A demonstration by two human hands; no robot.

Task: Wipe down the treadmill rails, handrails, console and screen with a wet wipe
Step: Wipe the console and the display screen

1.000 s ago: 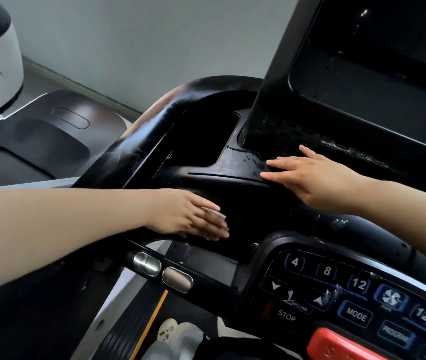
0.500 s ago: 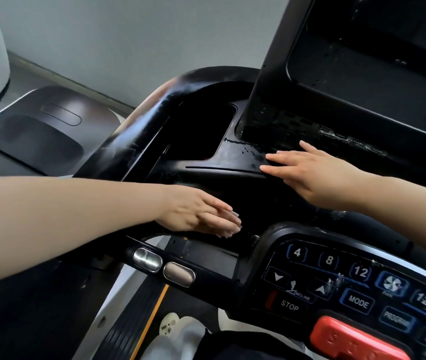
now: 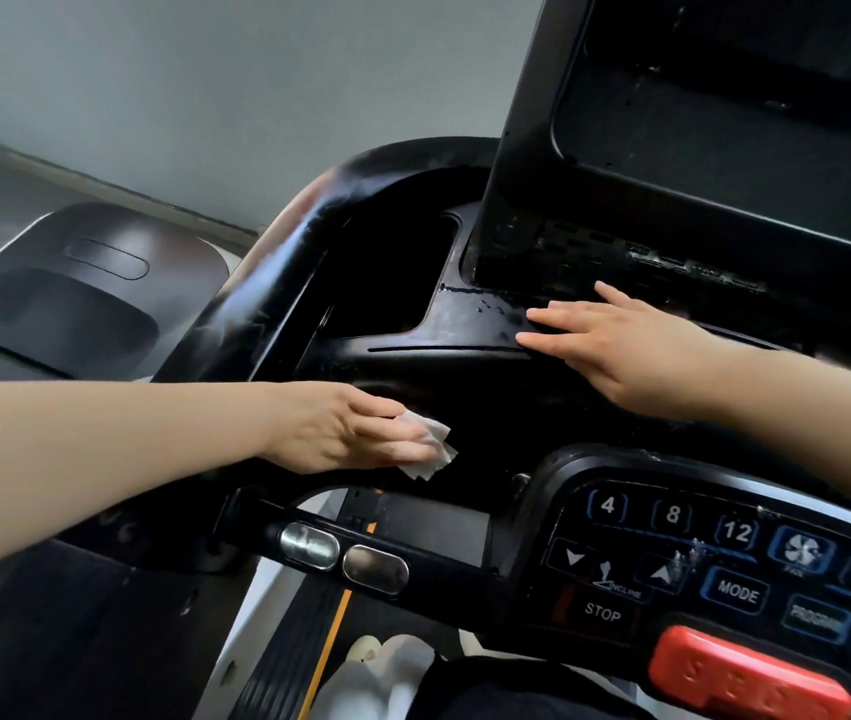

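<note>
At the middle left of the frame, the left hand [image 3: 356,433] presses a crumpled wet wipe [image 3: 426,449] against the dark sloping face of the console [image 3: 465,397], just above the handrail bar with two metal sensor pads [image 3: 343,556]. The likeliest slip is the wipe bunching or sliding out from under the fingers, since only a small wad shows past the fingertips. Its path toward the lower right could also brush the button panel [image 3: 724,563] and press a key. Beads of water on the ledge below the screen [image 3: 724,122] might run into the seams. The left grip is narrow, fingers curled over the wipe. The right hand [image 3: 636,350] lies flat on the ledge, fingers straight, holding nothing.
</note>
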